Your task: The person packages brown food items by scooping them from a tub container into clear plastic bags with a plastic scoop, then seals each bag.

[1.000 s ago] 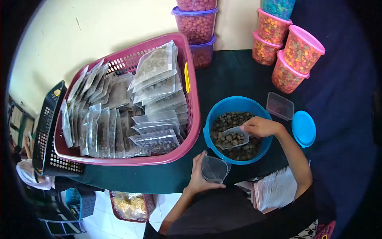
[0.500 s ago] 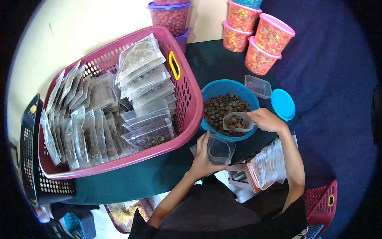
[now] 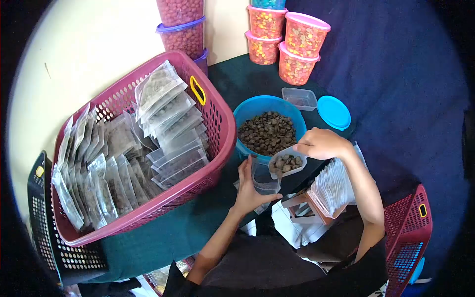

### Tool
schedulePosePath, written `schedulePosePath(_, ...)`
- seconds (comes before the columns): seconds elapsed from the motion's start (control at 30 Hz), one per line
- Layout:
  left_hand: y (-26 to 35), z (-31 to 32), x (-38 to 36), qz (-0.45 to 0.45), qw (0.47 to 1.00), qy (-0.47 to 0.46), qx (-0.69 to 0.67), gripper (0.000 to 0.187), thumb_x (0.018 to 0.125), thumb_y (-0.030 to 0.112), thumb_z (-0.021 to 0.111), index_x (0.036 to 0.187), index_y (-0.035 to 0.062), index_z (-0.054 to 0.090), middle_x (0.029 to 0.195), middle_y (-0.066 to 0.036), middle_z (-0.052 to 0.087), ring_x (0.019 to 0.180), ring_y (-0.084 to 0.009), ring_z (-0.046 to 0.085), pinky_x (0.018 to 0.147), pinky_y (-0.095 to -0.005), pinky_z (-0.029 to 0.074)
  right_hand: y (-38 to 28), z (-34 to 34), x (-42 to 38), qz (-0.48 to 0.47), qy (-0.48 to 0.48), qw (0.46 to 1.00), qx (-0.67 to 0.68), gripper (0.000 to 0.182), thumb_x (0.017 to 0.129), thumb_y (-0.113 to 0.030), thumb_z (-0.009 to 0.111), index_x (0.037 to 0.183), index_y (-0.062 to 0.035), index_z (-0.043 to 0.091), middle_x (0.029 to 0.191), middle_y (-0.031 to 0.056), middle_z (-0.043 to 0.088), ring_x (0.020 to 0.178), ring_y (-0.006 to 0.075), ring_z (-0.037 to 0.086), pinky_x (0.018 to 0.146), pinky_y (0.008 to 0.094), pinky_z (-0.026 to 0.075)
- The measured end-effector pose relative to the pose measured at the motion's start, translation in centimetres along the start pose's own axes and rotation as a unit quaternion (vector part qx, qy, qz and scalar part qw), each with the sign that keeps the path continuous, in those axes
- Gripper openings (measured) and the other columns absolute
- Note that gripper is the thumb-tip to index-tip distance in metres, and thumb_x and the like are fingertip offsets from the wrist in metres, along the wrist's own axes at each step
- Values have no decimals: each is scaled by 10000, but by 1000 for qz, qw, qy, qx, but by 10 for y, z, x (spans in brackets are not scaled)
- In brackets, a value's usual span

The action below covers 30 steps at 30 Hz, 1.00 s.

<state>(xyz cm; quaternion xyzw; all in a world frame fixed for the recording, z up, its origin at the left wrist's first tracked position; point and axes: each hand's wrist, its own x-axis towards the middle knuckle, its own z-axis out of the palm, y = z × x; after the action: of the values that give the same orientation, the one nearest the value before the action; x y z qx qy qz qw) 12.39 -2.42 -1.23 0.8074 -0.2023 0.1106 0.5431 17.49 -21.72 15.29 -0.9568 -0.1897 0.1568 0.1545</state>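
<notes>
My right hand (image 3: 322, 143) grips a translucent plastic scoop (image 3: 300, 166) loaded with small brown round pieces. The scoop is tilted, its lip right at the mouth of a clear plastic pouch (image 3: 267, 185). My left hand (image 3: 249, 192) is wrapped round that pouch, thumb on the near side, holding it upright and spread. Just beyond both hands stands a blue tub (image 3: 297, 115), partly filled with the same brown pieces (image 3: 267, 132).
At left, a maroon basket (image 3: 226, 131) holds rows of filled pouches (image 3: 163, 99). Behind the tub are a clear box (image 3: 299, 99), a blue lid (image 3: 334, 113) and stacked pink-lidded tubs (image 3: 299, 62). A holder of stacked white packets (image 3: 329, 190) sits near my right forearm.
My right hand has brought the loaded scoop out of the tub, toward me and over to the pouch mouth. My left hand still holds the pouch. The head view has shifted slightly.
</notes>
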Motion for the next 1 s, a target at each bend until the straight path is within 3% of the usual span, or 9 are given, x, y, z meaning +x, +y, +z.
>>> schedulePosePath(0.07,0,0,-1,19,1000,6,22,1299,364,413,833,1312,-20,59,1212,-229,242,1139,-365,277,959,-444,279,-16,-3,4,6,-10,990,-140,305,781,-291,460,710,-42,622,615,159,577,607,318,579,556,407,438)
schedulePosePath(0.1,0,0,-1,22,999,5,24,1299,364,413,833,1312,-20,59,1212,-229,242,1139,-365,277,959,-444,279,-34,-10,4,73,-59,978,-184,288,756,-252,468,817,-26,636,783,179,614,789,314,598,677,405,470)
schedulePosePath(0.27,0,-1,0,33,999,8,6,1263,381,369,840,1311,-14,77,1209,-228,250,1138,-365,281,959,-450,277,-87,3,24,57,-102,923,-367,250,708,-217,559,903,-89,650,918,78,634,848,223,612,645,317,479)
schedulePosePath(0.47,-2,-1,1,36,999,13,19,1249,401,381,826,1313,-24,75,1208,-241,257,1143,-372,286,947,-430,302,-105,-10,29,29,-88,906,-413,228,724,-210,529,868,-85,655,883,97,634,809,219,618,625,327,475)
schedulePosePath(0.63,1,-4,1,21,1000,7,12,1243,401,366,831,1315,-21,84,1210,-254,262,1152,-368,282,955,-425,291,-70,-44,43,104,40,933,-342,225,730,-210,537,878,-84,650,905,102,629,834,227,614,674,323,472)
schedulePosePath(0.8,-8,0,0,17,1000,6,-5,1285,375,378,842,1321,-2,60,1229,-224,220,1154,-355,279,967,-430,275,0,7,88,87,65,961,-253,255,744,-262,527,804,-31,618,841,147,604,783,284,590,642,372,450)
schedulePosePath(0.87,-6,-1,0,10,1000,12,2,1286,375,374,843,1319,-9,58,1226,-224,223,1151,-352,284,967,-427,276,16,30,91,-23,183,938,-295,260,739,-255,551,880,-36,569,873,135,561,853,278,533,698,381,398)
schedulePosePath(0.93,-5,-1,1,19,999,16,24,1280,381,365,844,1314,-26,60,1223,-231,235,1150,-353,285,961,-422,281,3,35,79,-115,289,933,-183,287,686,-241,624,868,-38,531,820,113,513,833,276,494,701,387,364)
schedulePosePath(1.0,-6,1,2,21,999,21,24,1273,384,365,843,1311,-30,67,1223,-234,240,1151,-354,283,960,-422,279,-13,31,64,-205,181,960,-58,378,657,-252,653,954,-51,533,882,128,513,854,304,512,717,404,404)
